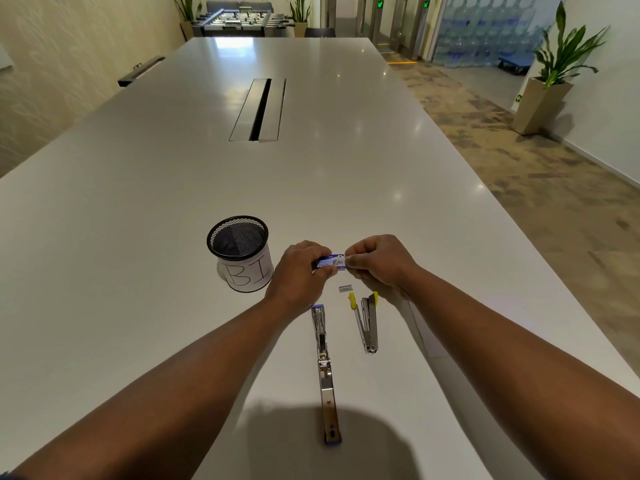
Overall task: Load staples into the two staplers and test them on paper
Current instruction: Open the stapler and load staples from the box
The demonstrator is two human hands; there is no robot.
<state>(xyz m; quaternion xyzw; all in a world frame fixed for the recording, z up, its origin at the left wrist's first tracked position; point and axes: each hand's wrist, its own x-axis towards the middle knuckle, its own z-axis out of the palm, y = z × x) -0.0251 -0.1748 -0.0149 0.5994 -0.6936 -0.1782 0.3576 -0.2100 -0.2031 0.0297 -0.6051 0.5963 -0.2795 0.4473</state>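
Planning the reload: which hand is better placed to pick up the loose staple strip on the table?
Probably the right hand: the staple strip lies just below its fingers, while the left hand grips the staple box.

Handwritten letters "BI" mark the white paper label (248, 274) wrapped around the mesh pen cup (238, 241), left of the hands' grip.

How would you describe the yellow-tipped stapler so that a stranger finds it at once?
On the white table, look just below the right hand. The yellow-tipped stapler lies there, opened in a narrow V. Its neighbour, the blue-tipped stapler, is opened flat and appears much longer.
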